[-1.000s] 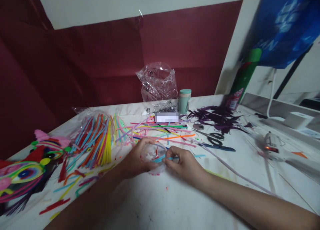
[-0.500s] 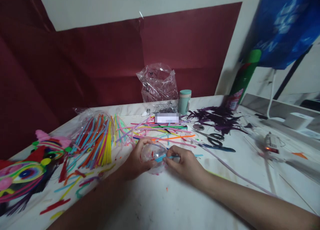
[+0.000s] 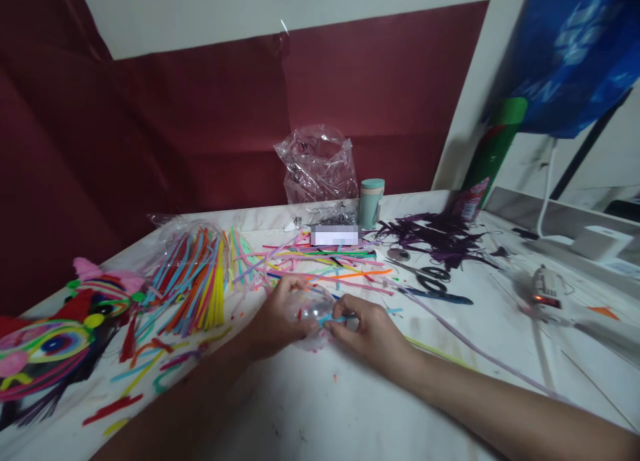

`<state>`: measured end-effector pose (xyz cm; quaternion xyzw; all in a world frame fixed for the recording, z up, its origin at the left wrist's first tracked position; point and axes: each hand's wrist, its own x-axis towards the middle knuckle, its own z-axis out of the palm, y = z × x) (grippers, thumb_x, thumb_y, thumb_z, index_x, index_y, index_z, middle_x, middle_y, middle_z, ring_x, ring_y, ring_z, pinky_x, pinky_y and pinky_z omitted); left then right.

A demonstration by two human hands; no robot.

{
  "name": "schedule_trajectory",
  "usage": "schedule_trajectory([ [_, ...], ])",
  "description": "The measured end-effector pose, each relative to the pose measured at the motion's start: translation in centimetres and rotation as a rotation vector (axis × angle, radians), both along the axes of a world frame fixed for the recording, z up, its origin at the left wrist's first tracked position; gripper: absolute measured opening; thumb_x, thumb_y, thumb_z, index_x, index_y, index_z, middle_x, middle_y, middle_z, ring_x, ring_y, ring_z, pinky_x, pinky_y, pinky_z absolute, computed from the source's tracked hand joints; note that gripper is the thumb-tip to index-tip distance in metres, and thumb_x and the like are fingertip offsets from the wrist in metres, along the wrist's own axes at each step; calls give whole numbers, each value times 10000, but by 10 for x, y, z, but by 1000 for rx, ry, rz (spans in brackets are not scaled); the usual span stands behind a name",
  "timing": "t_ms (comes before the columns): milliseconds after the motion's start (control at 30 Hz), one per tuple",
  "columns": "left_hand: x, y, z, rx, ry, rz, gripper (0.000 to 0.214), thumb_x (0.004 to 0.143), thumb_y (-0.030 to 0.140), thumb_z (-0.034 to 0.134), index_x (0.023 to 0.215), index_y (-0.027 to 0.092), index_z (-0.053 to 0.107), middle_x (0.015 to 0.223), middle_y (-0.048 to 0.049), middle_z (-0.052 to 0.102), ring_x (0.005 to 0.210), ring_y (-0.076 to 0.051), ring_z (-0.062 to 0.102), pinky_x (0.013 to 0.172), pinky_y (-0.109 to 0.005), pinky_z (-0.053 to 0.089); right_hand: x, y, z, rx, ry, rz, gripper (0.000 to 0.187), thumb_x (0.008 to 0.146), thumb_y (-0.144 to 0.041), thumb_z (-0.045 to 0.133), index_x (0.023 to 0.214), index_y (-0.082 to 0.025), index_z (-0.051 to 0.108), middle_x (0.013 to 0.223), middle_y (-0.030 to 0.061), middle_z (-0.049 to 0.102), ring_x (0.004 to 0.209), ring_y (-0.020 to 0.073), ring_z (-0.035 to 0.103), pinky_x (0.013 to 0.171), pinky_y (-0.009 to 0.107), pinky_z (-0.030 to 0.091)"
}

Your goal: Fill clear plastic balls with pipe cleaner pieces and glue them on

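Note:
My left hand (image 3: 274,321) curls around a clear plastic ball (image 3: 311,309) with coloured bits inside, held just above the white table (image 3: 350,407). My right hand (image 3: 369,333) pinches a short light-blue pipe cleaner (image 3: 334,319) against the ball's right side. Both hands meet at the table's middle. Loose pipe cleaners (image 3: 325,264) in many colours lie just beyond them.
A bag of bundled pipe cleaners (image 3: 193,281) lies at the left, beside a colourful fuzzy mask (image 3: 55,337). Behind stand a crumpled clear bag (image 3: 316,164) and a teal cup (image 3: 371,203). Scissors (image 3: 427,279), purple scraps (image 3: 433,234) and a glue gun (image 3: 543,289) lie to the right.
The ball has turned a little in my left hand. My right hand's fingers have drawn in closer against it with the blue piece.

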<state>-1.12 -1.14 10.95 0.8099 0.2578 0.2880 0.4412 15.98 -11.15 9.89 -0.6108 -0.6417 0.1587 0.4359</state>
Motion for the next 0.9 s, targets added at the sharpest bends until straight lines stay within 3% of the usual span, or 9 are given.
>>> schedule_trajectory([
  [333,-9,14,-6,-47,-33,-108,584,622,446,727,1073,220,431,1126,-60,462,988,-232,497,784,-304,423,4,3,-3,-25,57,22,64,745,-225,567,706,-177,583,666,-5,618,608,127,539,558,211,373],
  [533,-11,13,5,-110,-22,-193,614,607,466,730,1071,208,420,1140,-71,462,982,-234,512,768,-304,441,4,3,-5,-38,68,30,70,745,-215,572,689,-174,582,654,-14,614,588,115,523,541,202,359],
  [733,-8,-4,13,-162,185,-19,655,588,335,772,1101,238,376,945,-5,529,762,-169,546,599,-250,446,1,2,-2,-52,52,23,69,748,-239,572,718,-178,586,668,-12,615,564,112,501,512,205,338],
  [900,-4,-4,3,-121,70,-5,653,554,333,798,1049,230,386,1017,-14,516,869,-192,552,699,-283,463,0,1,-1,-40,76,15,91,740,-246,574,678,-184,548,636,-16,590,590,124,522,543,211,365],
])
